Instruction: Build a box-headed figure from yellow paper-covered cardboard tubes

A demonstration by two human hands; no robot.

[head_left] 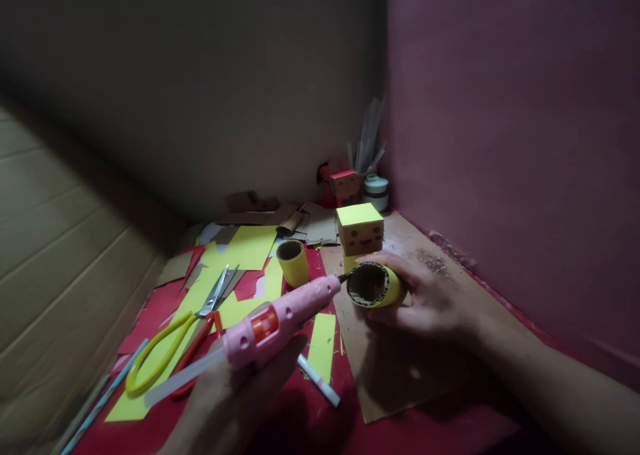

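My left hand (245,385) is wrapped round a pink hot glue gun (290,315), with a pale glue stick (185,377) jutting from its back end. The gun's dark nozzle reaches the left rim of a yellow-wrapped corrugated cardboard tube (387,292). My right hand (425,295) grips that tube from the right, its open end turned toward me. Behind it stands a small cardboard box (360,232) with a yellow top and a drawn face. A second yellow tube (295,265) stands upright to the left of the held one.
Yellow-and-red-handled scissors (200,322) lie among yellow paper pieces (253,245) on the left. A white marker-like stick (320,382) lies in front. A brown cardboard sheet (390,375) is under my right hand. At the back are a red-topped box figure (344,182) and a light-blue jar (376,192).
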